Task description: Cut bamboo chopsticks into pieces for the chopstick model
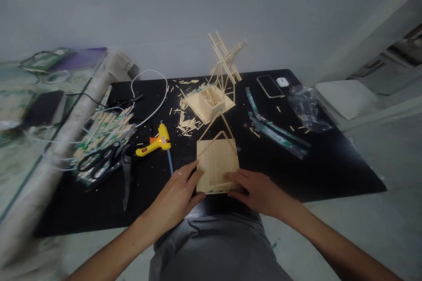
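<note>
The fingers of the left hand (174, 199) and right hand (260, 191) covered the near edge and both near corners of the stick panel (217, 162). Both forearms ran out past the bottom edge. The left side was smeared: a long pale roll (49, 162) lost its outline, and the green-and-purple things (62, 59) behind it could not be made out. Scissors (99, 160) hid part of the packets (102, 129) beneath them. The small white object (282, 81) beside the phone (269, 86) was too small to identify, as was whatever lay inside the crumpled clear bag (306, 107). The lap hid the table's (329, 162) near edge.
</note>
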`<state>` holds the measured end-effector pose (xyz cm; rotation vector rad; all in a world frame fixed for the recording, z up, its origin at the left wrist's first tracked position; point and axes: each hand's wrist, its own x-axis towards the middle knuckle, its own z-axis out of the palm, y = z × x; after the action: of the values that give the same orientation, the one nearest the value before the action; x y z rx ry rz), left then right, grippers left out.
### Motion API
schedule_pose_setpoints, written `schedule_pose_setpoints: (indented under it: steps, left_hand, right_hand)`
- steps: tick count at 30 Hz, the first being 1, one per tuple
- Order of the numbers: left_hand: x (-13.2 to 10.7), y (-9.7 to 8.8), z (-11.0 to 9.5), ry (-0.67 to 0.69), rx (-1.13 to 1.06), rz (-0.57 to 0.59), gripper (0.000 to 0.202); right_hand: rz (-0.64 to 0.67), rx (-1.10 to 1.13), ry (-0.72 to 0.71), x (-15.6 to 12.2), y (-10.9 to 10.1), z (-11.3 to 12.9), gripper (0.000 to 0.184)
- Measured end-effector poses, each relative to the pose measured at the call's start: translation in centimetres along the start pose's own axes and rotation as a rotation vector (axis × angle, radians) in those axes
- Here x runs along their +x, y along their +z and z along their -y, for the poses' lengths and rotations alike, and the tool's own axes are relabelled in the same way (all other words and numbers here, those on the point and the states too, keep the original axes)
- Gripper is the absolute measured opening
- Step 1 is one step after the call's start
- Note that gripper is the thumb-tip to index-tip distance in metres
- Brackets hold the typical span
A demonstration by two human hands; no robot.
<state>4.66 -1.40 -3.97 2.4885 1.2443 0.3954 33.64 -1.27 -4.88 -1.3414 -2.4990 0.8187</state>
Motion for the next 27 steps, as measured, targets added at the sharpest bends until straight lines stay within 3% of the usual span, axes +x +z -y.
schedule_pose_setpoints:
  steps: [8, 12, 17, 22, 27]
  left_hand:
    - [4.3, 1.4, 0.3, 0.126, -0.086, 0.068, 0.034]
    - [7.4, 2.1, 0.9, 0.183, -0.115, 0.097, 0.039]
    - [10.2, 1.7, 0.6, 0.24, -0.016, 0.119, 0.05]
    - [9.2, 0.3, 0.8, 0.187, 0.074, 0.123, 0.043]
    - [6.5, -4.4, 3.2, -0.05, 0.04, 0.218, 0.025]
  right_hand:
    - [-0.11, -0.013, 0.086, -0.6, -0.7, -2.4, 0.037]
    - [-0.17, 0.006, 0.143, -0.4, -1.9, -3.0, 0.032]
    - [-0.236, -0.035, 0.223, 0.3, -2.6, -3.5, 0.028]
    - [-0.354, -0.189, 0.308, 0.7, -2.5, -4.9, 0.033]
    - [-0.416, -0.125, 0.302, 1.9, -3.2, -3.9, 0.03]
